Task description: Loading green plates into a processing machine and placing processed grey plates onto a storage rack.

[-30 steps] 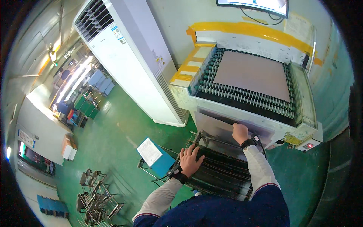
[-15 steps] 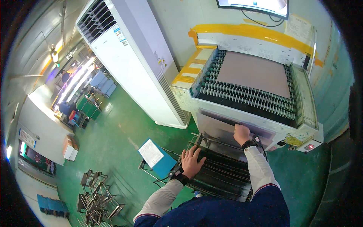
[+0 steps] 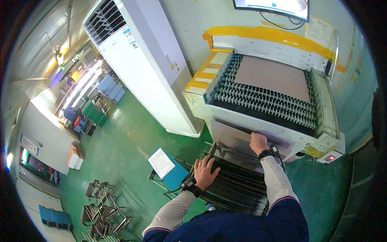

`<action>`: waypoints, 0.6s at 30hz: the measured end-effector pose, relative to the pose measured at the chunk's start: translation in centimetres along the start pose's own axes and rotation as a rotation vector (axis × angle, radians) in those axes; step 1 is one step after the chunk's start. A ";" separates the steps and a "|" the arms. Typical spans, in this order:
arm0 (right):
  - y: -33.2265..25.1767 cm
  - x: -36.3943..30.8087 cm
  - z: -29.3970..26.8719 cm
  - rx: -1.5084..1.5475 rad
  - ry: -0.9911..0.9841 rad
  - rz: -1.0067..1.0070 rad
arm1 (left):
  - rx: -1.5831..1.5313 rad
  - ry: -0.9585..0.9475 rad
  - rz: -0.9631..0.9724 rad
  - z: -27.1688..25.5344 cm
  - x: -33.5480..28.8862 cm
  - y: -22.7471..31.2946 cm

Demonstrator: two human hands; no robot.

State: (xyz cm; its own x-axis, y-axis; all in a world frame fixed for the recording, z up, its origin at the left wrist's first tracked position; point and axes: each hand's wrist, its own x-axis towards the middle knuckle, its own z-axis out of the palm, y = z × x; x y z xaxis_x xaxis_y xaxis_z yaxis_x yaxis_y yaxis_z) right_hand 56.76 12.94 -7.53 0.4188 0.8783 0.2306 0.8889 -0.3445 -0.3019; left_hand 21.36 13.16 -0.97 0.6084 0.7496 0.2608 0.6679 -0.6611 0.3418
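Note:
My right hand (image 3: 259,144) is closed on the upper edge of a thin greyish-pink panel (image 3: 229,135). The panel stands upright in a rack (image 3: 238,187) of dark, closely spaced sheets, against the front of a roller machine (image 3: 258,113). Fingers spread, my left hand (image 3: 204,174) rests at the rack's left side, holding nothing. Another flat pinkish panel (image 3: 272,76) lies on the machine's rows of disc rollers (image 3: 266,101). How the lower part of the gripped panel sits in the rack is partly hidden by my hand and the rack.
Left of the rack sits a blue board with a white paper sheet (image 3: 162,163). A tall white air conditioner (image 3: 149,68) stands beside the machine. Metal racks (image 3: 102,211) are on the green floor at lower left. A screen (image 3: 274,7) hangs above. People work far left.
The panel on the rollers has slid a little farther back, baring more rollers at its near edge. Both my hands stay in the same places.

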 end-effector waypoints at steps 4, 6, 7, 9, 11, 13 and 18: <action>0.4 -0.1 0.0 0.030 -0.010 -0.012 | -0.006 -0.001 0.000 0.2 -0.1 -0.1; 1.0 -0.1 -0.3 0.047 -0.021 -0.052 | -0.005 -0.019 -0.009 0.2 -0.1 -0.1; 1.4 -0.1 -0.6 0.043 -0.025 -0.051 | -0.001 0.005 -0.007 0.3 -0.1 -0.1; 2.4 -0.2 -1.7 0.068 0.007 -0.026 | -0.004 0.034 -0.003 0.3 0.0 0.0; 3.5 -0.6 -3.4 0.087 0.043 -0.013 | -0.015 0.049 0.001 0.4 0.1 -0.1; 4.2 -0.8 -6.0 -0.002 0.015 0.057 | -0.016 0.049 0.003 0.4 0.1 -0.3; 4.0 -0.1 -15.7 -0.024 0.193 0.019 | -0.021 0.032 0.001 0.4 -0.1 -0.3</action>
State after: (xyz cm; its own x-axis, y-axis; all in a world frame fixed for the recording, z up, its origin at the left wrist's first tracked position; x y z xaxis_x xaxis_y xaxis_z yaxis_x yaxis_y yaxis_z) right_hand 63.16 6.31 5.76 0.4617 0.7923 0.3989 0.8835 -0.3708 -0.2862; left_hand 21.25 13.31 -1.45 0.5949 0.7499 0.2895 0.6582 -0.6612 0.3600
